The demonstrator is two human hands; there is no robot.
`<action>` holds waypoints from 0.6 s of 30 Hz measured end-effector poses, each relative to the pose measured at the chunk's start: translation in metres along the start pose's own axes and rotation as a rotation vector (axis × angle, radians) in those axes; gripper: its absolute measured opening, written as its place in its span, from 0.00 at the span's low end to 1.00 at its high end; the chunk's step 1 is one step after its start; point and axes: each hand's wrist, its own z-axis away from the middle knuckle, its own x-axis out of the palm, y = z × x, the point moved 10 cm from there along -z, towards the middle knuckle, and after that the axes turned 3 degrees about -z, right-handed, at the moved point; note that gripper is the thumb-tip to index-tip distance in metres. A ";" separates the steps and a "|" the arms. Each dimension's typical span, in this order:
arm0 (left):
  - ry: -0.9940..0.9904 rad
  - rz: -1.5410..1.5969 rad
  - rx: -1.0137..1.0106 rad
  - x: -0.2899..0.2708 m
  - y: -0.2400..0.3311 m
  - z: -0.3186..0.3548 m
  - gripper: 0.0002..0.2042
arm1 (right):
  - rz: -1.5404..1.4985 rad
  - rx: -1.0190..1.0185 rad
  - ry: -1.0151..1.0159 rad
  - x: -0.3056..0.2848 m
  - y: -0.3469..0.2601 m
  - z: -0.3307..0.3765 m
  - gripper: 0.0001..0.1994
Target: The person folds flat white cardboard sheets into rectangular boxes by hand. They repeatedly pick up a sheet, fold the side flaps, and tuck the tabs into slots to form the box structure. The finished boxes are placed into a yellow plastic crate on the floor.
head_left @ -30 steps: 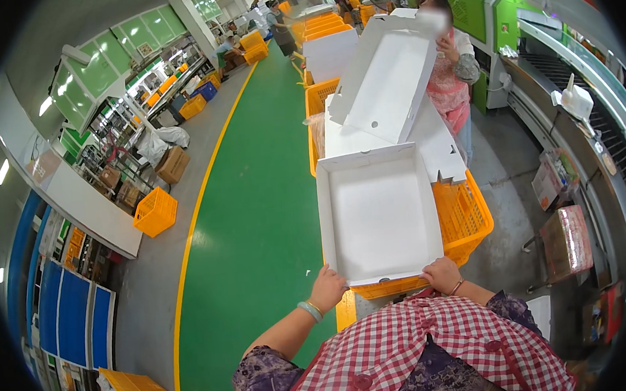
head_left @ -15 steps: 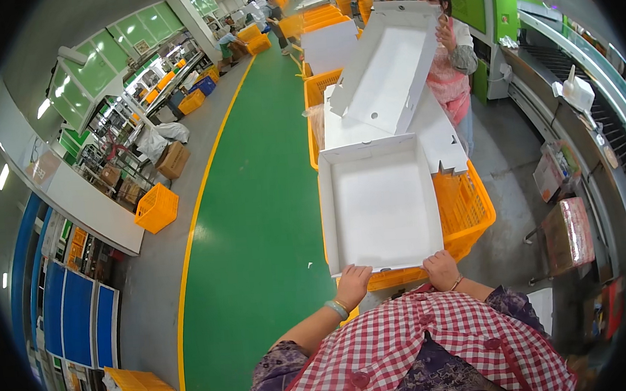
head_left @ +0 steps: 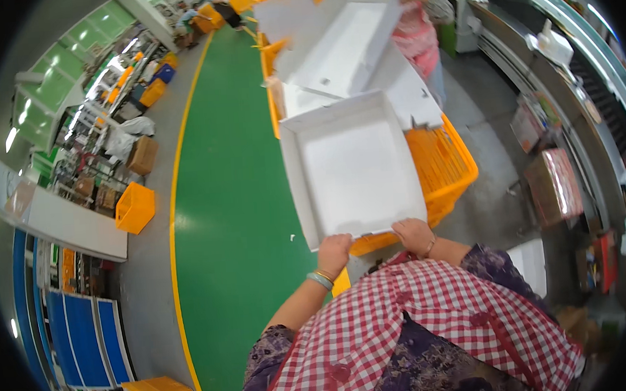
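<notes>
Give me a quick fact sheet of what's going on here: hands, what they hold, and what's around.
Left hand: grips the near edge of the white shallow box
Right hand: grips the same near edge, further right
Box: open side up, empty, resting over an orange crate
Behind it: another white box, tilted, in front of a second person
Floor: green lane with a yellow border
Far left: one more orange crate
</notes>
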 end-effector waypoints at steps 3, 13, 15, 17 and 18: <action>-0.016 -0.019 0.017 -0.001 0.008 -0.006 0.06 | 0.062 -0.010 -0.026 0.001 0.000 0.000 0.07; -0.063 -0.046 0.137 0.014 0.043 -0.030 0.05 | 0.119 0.016 -0.081 0.023 -0.003 -0.005 0.10; -0.061 -0.040 0.142 0.016 0.045 -0.034 0.05 | 0.119 0.022 -0.051 0.016 0.006 -0.003 0.10; -0.028 -0.033 0.153 0.015 0.050 -0.041 0.05 | 0.109 0.036 -0.058 0.023 0.011 0.000 0.10; -0.083 0.007 0.132 0.020 0.048 -0.041 0.05 | 0.111 0.061 -0.054 0.024 0.016 0.002 0.10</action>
